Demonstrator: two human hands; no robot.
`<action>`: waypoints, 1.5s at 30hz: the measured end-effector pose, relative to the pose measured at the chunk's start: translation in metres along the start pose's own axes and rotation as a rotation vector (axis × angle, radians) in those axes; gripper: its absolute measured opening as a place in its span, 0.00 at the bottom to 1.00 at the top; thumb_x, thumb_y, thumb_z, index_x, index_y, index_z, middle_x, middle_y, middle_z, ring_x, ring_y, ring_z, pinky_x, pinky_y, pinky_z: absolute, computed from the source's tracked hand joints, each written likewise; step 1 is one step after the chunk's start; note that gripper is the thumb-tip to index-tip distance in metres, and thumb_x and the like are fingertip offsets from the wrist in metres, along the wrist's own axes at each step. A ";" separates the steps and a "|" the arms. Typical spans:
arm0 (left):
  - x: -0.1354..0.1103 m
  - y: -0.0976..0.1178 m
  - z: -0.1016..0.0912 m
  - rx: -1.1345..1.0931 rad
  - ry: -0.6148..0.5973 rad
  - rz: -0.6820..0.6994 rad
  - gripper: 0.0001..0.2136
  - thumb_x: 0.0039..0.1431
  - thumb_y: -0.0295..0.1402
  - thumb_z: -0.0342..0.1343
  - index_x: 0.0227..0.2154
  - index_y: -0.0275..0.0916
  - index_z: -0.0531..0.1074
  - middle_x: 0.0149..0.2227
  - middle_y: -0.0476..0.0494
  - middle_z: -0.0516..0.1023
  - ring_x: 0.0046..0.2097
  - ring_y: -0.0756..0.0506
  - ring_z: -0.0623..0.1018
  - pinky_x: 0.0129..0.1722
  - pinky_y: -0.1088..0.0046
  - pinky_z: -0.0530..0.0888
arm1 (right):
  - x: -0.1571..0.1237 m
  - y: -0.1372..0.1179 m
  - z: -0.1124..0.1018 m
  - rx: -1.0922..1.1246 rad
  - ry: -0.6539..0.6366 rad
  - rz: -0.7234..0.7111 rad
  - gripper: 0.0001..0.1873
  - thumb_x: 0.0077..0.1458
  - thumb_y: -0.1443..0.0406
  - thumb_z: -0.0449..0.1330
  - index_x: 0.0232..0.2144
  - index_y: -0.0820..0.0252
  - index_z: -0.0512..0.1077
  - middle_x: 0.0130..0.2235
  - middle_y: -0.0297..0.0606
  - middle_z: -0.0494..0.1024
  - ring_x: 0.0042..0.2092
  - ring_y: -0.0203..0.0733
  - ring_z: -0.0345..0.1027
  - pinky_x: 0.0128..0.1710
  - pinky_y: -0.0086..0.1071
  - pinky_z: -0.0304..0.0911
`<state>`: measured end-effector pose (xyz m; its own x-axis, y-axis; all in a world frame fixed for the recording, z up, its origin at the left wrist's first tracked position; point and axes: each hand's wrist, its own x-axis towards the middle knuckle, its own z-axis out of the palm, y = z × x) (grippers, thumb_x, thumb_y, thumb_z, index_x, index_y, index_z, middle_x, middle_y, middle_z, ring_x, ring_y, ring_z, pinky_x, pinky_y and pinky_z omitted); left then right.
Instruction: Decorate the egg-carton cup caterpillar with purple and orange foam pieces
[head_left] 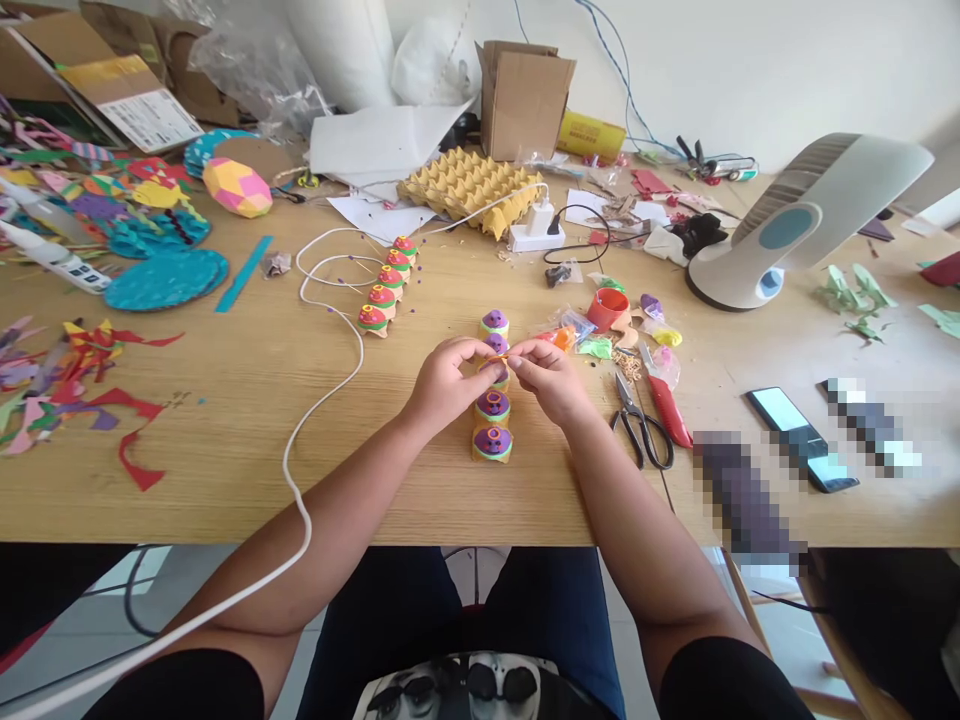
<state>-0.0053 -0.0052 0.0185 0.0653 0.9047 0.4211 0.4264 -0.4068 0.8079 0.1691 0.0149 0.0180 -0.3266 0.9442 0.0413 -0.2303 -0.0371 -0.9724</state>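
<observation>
A row of purple-topped egg-carton cups (pixel 493 440) stands on the table in front of me, with green bands and small orange rings. My left hand (pixel 454 378) and my right hand (pixel 549 378) meet over the middle of this row, covering some cups. Thumb and forefinger of each are pinched together. Between the fingertips shows a thin orange strand (pixel 493 358), perhaps modelling clay; its full shape is hidden. Farther left stands a matching row of red-topped cups (pixel 381 295), with thin sticks poking out at the sides.
Right of my hands lie black-handled scissors (pixel 637 425), a red-handled cutter (pixel 667 405) and bagged clay (pixel 562 335). A white fan (pixel 795 230) and a phone (pixel 802 440) are farther right. A white cable (pixel 289 460) crosses the left side. Egg trays (pixel 472 190) lie behind.
</observation>
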 end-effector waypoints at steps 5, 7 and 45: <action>-0.003 0.002 0.000 -0.207 -0.019 -0.151 0.12 0.57 0.41 0.63 0.38 0.38 0.78 0.38 0.44 0.82 0.38 0.48 0.79 0.40 0.72 0.75 | 0.001 0.001 0.000 -0.038 0.032 0.020 0.21 0.42 0.51 0.73 0.29 0.58 0.73 0.25 0.29 0.69 0.24 0.29 0.49 0.23 0.28 0.43; -0.003 0.002 0.001 -0.280 -0.014 -0.178 0.14 0.56 0.42 0.64 0.40 0.38 0.79 0.39 0.43 0.83 0.39 0.47 0.80 0.40 0.72 0.76 | 0.002 0.002 -0.001 -0.029 0.024 0.011 0.20 0.43 0.52 0.72 0.29 0.59 0.73 0.24 0.27 0.67 0.23 0.28 0.48 0.23 0.28 0.42; -0.003 -0.004 0.001 -0.230 0.084 -0.121 0.11 0.57 0.40 0.63 0.36 0.38 0.81 0.37 0.44 0.83 0.36 0.48 0.79 0.37 0.73 0.75 | 0.003 0.012 0.007 -0.138 0.092 -0.233 0.16 0.46 0.54 0.72 0.35 0.55 0.79 0.36 0.36 0.82 0.38 0.40 0.75 0.42 0.36 0.72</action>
<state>-0.0064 -0.0065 0.0133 -0.0532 0.9385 0.3412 0.2102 -0.3235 0.9226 0.1591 0.0150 0.0079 -0.1935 0.9480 0.2527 -0.1607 0.2234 -0.9614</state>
